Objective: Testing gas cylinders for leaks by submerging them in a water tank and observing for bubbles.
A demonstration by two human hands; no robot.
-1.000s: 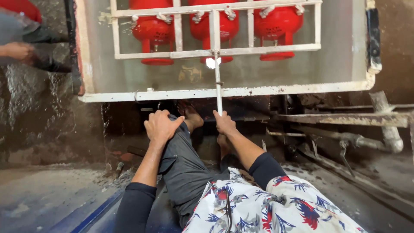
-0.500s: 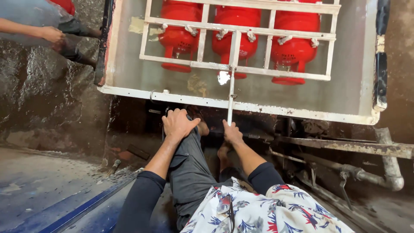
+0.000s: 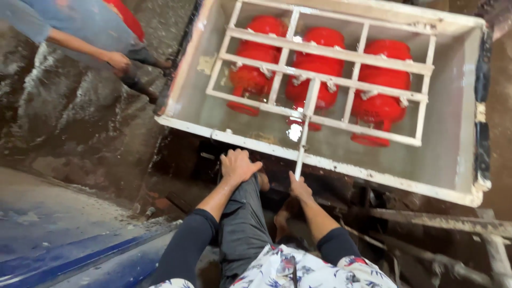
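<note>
The left hand (image 3: 238, 165) lies flat, fingers loosely spread, on the raised knee (image 3: 242, 197) in grey trousers at lower centre. The right hand (image 3: 300, 188) is closed around the lower end of a white rod (image 3: 302, 140), which runs up from centre frame to a white grille (image 3: 325, 80). The grille sits inside a shallow grey tray (image 3: 453, 160) with a chipped white rim that fills the upper right of the frame. Behind the bars stand three red cylinders (image 3: 314, 69), side by side, their bases toward the tray's near edge.

Below the tray is a dark pit with rusty pipes (image 3: 442, 221) at lower right. A rough, wet, dark wall (image 3: 74, 122) takes the left side, and a dusty floor with a blue strip (image 3: 69, 256) lies at lower left. In the upper left corner another person's hand (image 3: 118, 62), on an arm in a blue sleeve, hangs near a dark boot (image 3: 140, 88).

Against half a second ago, the tray appears more tilted and farther right in the frame, the other person shows more fully, and both hands keep their places on knee and rod.
</note>
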